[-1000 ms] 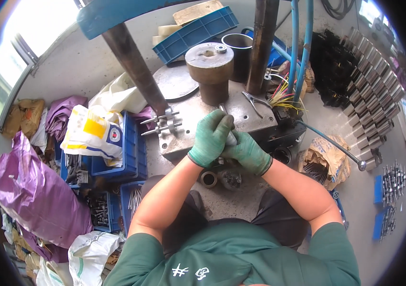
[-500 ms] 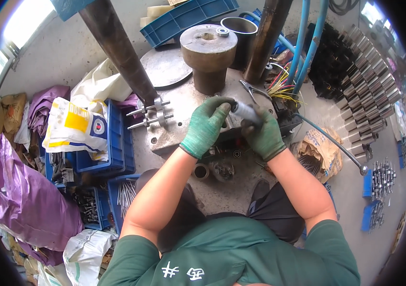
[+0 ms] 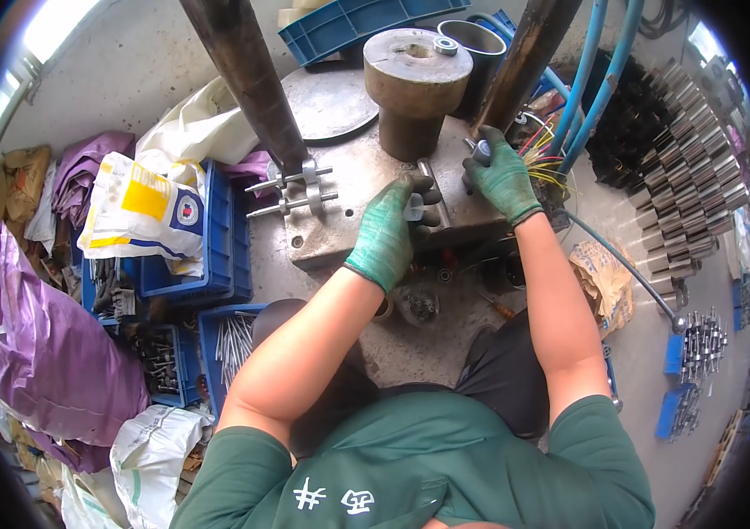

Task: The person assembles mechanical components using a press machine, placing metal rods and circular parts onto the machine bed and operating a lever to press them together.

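Both hands wear green gloves over a steel press plate (image 3: 353, 231). My left hand (image 3: 390, 227) is closed around a small pale cylindrical part (image 3: 414, 207) just above the plate's front. My right hand (image 3: 500, 176) grips a dark metal handle-like piece (image 3: 481, 152) at the plate's right edge, beside a bundle of coloured wires (image 3: 544, 167). A thick round metal die block (image 3: 415, 88) stands on the plate behind both hands. Two finished shaft parts (image 3: 291, 189) lie on the plate's left side.
Two rusty press columns (image 3: 247, 79) rise at left and right of the die. Blue crates (image 3: 194, 256) with metal parts and bags sit to the left, purple sacks (image 3: 31, 353) further left. Rows of steel shafts (image 3: 683, 176) lie at right, blue hoses (image 3: 591, 88) run down beside them.
The hands, joined at the plate's centre a second ago, have separated: the right hand moved right and away to the plate's edge, the left stays near the middle. The head view shifted closer.
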Demonstrator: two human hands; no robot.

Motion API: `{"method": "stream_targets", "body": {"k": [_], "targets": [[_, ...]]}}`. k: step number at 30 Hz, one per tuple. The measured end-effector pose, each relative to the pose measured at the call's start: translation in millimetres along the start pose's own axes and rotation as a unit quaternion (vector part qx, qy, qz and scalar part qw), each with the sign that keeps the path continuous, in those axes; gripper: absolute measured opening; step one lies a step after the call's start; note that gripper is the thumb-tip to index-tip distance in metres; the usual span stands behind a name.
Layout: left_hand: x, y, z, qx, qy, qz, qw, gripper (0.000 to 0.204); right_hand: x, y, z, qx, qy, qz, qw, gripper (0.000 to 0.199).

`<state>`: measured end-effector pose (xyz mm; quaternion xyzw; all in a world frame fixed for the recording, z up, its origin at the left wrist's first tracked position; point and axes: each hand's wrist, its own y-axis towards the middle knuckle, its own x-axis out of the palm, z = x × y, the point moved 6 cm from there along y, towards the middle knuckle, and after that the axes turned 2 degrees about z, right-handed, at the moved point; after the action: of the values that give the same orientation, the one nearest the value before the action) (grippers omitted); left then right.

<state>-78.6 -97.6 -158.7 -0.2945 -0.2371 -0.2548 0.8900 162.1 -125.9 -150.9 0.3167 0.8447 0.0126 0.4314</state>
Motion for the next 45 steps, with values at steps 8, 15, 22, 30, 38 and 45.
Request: {"method": "stream_targets", "body": {"k": [8,15,22,30,38,45], "targets": [[0.1,-0.5,-5.1,-0.007,-0.012,0.013,1.000,0.052,-61.6,-3.4,-45.4,-0.152,0.058,0.138,0.977,0.061],[2.9,-3.1,-5.2,0.004,-0.022,0.017,1.000,0.060,-71.6,-54.6,-95.2,-0.025,0.508,0.052,0.859,0.060],[-0.3,-6.9,3.7,0.198,0.002,-0.007,0.980,0.031,-18.0,-89.5,-94.5,0.048,0.466,-0.075,0.880,0.032],[-0.2,-22.1,7.9,0.235,0.248,-0.024,0.939,0.032,-28.4,-121.0,-81.8,0.014,0.452,-0.154,0.879,0.033],[-12.3,-113.7,26.0,0.128,0.314,-0.100,0.935,0.056,-17.3,-140.9,-123.6,0.016,0.501,-0.239,0.831,0.056],[-236.6,-186.6,309.5,0.399,-0.109,0.042,0.909,0.036,-54.0,-125.2,-99.2,-0.032,0.492,-0.151,0.857,0.046]]}}
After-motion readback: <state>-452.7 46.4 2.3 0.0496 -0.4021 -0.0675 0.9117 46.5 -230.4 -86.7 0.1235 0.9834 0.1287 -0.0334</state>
